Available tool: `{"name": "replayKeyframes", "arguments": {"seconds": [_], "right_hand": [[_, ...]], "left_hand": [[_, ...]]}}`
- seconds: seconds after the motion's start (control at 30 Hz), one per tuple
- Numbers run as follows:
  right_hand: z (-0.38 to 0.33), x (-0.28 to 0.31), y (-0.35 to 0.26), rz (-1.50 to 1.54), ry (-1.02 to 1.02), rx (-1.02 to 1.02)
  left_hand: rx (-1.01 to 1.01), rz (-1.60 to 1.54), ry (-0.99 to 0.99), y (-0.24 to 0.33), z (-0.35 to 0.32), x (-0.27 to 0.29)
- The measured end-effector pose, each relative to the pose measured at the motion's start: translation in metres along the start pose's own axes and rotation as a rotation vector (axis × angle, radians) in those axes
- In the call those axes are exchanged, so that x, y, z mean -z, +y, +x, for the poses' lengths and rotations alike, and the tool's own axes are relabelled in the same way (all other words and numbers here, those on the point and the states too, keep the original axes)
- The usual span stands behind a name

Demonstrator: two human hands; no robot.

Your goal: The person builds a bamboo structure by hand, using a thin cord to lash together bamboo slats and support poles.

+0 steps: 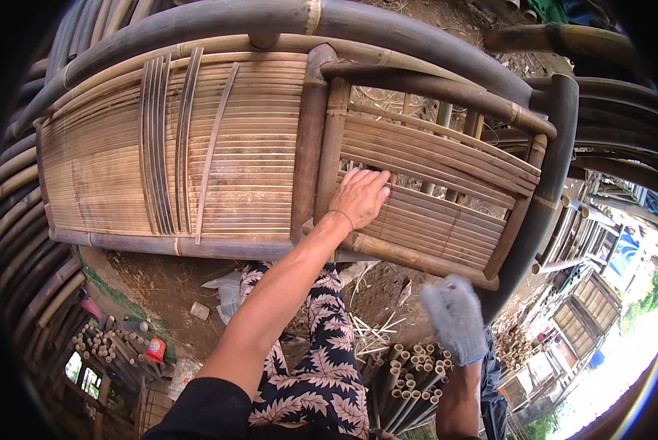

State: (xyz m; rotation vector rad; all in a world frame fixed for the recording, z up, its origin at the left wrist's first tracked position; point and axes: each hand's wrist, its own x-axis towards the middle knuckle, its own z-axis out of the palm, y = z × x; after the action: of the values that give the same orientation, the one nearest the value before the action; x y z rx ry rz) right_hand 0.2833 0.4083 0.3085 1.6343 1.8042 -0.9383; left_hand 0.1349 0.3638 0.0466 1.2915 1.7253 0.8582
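Observation:
A bamboo bench with a slatted bed (259, 147) and thick dark poles lies across the view. On its right part sits a smaller bamboo frame (421, 258) with a panel of thin slats (439, 227). My bare left hand (360, 196) rests at the left end of these slats, fingers curled over a slat's edge by the gap in the panel. Their tips are partly hidden. Lower right, apart from the frame, is my right hand (454, 319) in a grey-blue knitted glove. Motion smears its fingers, and no held thing shows.
Several loose dark strips (156, 147) and one pale strip (215, 154) lie across the bench's left part. Bundled cut bamboo tubes (413, 378) stand below by my legs. Dark bamboo poles (608, 92) are stacked at the right, more poles (17, 220) at the left.

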Motion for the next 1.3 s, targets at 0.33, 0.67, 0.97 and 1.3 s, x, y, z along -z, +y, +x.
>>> {"name": "replayKeyframes", "arguments": {"seconds": [0.33,0.67,0.97,1.3], "right_hand": [[0.140,0.001,-0.019,1.461,0.181,0.357],[0.126,-0.049,0.006,-0.330,0.034,0.090],[0.126,-0.071,0.062,-0.457,-0.075,0.509],[0.114,-0.049,0.053,0.479,0.739,0.087]], "left_hand": [[0.030,0.061,-0.198,-0.023,0.016,-0.013],[0.050,-0.066,-0.174,-0.030,0.011,-0.009],[-0.038,-0.106,-0.034,-0.036,0.014,-0.011],[-0.186,0.146,0.325,0.041,0.019,-0.014]]}}
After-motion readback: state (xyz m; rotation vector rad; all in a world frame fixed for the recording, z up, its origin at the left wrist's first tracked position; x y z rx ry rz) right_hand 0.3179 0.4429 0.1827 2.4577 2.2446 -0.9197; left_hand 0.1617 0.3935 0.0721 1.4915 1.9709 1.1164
